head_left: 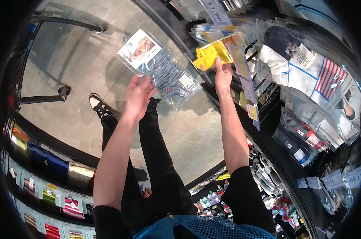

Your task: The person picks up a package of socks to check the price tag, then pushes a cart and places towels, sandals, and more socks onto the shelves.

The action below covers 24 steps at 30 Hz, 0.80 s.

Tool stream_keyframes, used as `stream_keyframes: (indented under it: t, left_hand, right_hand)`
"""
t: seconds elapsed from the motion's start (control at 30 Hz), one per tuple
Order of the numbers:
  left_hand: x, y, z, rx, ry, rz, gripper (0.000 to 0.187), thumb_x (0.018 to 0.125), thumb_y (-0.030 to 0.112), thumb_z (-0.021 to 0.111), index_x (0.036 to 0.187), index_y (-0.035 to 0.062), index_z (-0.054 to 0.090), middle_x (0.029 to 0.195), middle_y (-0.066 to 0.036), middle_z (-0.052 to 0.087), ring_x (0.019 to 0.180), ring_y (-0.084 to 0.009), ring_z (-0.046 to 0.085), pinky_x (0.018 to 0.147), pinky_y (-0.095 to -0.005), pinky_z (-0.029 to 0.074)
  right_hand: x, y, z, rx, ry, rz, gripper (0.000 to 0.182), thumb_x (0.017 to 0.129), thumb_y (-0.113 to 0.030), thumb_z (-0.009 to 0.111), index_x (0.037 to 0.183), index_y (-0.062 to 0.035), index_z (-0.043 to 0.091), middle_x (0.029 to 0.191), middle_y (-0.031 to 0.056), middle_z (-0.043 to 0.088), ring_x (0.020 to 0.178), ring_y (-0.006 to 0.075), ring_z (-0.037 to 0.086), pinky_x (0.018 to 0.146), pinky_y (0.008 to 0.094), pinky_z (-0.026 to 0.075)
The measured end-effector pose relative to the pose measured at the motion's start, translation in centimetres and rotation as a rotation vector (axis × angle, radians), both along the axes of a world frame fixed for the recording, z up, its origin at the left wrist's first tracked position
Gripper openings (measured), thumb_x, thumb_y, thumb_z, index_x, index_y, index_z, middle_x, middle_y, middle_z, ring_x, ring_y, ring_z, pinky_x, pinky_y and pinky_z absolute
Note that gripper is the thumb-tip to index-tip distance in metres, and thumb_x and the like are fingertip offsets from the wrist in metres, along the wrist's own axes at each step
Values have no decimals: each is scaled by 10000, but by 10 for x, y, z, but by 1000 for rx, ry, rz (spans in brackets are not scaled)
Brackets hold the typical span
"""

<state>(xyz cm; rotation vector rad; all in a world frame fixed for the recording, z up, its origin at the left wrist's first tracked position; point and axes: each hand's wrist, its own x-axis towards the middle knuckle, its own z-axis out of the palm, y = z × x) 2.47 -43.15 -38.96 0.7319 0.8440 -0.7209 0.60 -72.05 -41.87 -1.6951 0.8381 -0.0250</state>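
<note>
My left hand (139, 95) is closed on the edge of a clear plastic packet with a folded blue-grey striped garment (168, 73) inside. A white picture card (140, 48) fills the packet's upper left end, and a white label sits near its other end. My right hand (223, 75) pinches a yellow packaged item (212, 55) at the rack, thumb on top and fingers hidden beneath. Behind the yellow item hang other packets (216, 32) in white and blue. Beside my right hand hangs a strip of price tags (242, 71).
On the right, packaged white and striped garments (304, 67) hang on the rack. A wheeled cart (27, 59) stands at left on the tiled floor (196, 127). Shelves of folded goods (49, 191) curve along the lower left; slippers (210, 199) lie low near the middle.
</note>
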Motion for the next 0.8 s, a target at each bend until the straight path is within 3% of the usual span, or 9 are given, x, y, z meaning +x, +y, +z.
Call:
stream_keyframes:
  t: [0.13, 0.27, 0.3, 0.4, 0.5, 0.6, 0.67, 0.73, 0.8]
  left_hand:
    - [7, 14, 1, 116, -167, -34, 149, 896, 142, 553, 1021, 101, 484, 944, 7, 547, 850, -99, 503, 803, -315, 429]
    - [16, 34, 9, 225, -82, -111, 152, 898, 137, 548, 1040, 98, 512, 975, 1, 562, 897, -102, 514, 829, -295, 419]
    - [16, 40, 4, 138, -145, -124, 190, 892, 123, 544, 1076, 95, 512, 974, 5, 555, 902, -104, 515, 837, -296, 418]
    - [16, 48, 0, 174, -121, -133, 285, 874, 85, 538, 1147, 90, 456, 1008, -20, 561, 907, -113, 523, 791, -276, 404]
    - [21, 50, -1, 224, -130, -104, 249, 830, 39, 539, 1072, 90, 503, 982, -22, 565, 914, -126, 521, 815, -287, 398]
    - [20, 56, -6, 248, -81, -35, 214, 805, 25, 537, 1010, 83, 532, 961, -22, 565, 908, -130, 516, 820, -284, 390]
    - [18, 60, -7, 287, -28, -18, 200, 794, 18, 532, 983, 80, 544, 950, -20, 564, 902, -129, 510, 822, -279, 386]
    - [18, 63, -7, 493, -157, -347, 156, 800, 23, 497, 936, 65, 562, 867, 2, 559, 813, -98, 494, 750, -243, 392]
    - [16, 57, -5, 468, -202, -417, 149, 802, 27, 475, 907, 35, 581, 817, 6, 566, 772, -89, 487, 724, -237, 392]
  right_hand:
    - [-21, 37, 53, 118, -83, 20, 317, 908, -166, 553, 1168, 10, 506, 1070, 57, 597, 956, 101, 537, 863, 270, 401]
    - [-52, 46, 74, 147, 39, 75, 240, 900, -132, 566, 1099, 2, 558, 1008, 34, 622, 917, 81, 548, 835, 242, 407]
    - [-55, 46, 76, 174, 88, 93, 230, 903, -129, 561, 1094, -1, 564, 1016, 33, 624, 915, 81, 549, 833, 239, 407]
    - [-69, 47, 59, 518, 68, 44, 253, 897, -122, 562, 1124, -10, 560, 1075, 36, 615, 961, 96, 545, 866, 257, 402]
    - [-81, 62, 69, 695, 123, 94, 321, 891, -117, 556, 1196, -24, 519, 1161, 34, 579, 1083, 132, 513, 931, 292, 378]
    - [-103, 69, 76, 885, 197, -74, 325, 876, -125, 562, 1183, -25, 526, 1131, 29, 586, 1057, 133, 527, 920, 281, 378]
    - [-118, 66, 73, 835, 258, -35, 318, 872, -134, 559, 1169, -23, 536, 1123, 31, 585, 1052, 138, 526, 921, 283, 372]
    - [-122, 68, 77, 771, 317, 3, 312, 868, -142, 556, 1156, -21, 546, 1115, 34, 585, 1047, 142, 525, 922, 285, 367]
    - [-105, 89, 98, 709, 148, 192, 319, 859, -161, 558, 1136, -3, 554, 1119, 50, 571, 1032, 160, 523, 926, 297, 358]
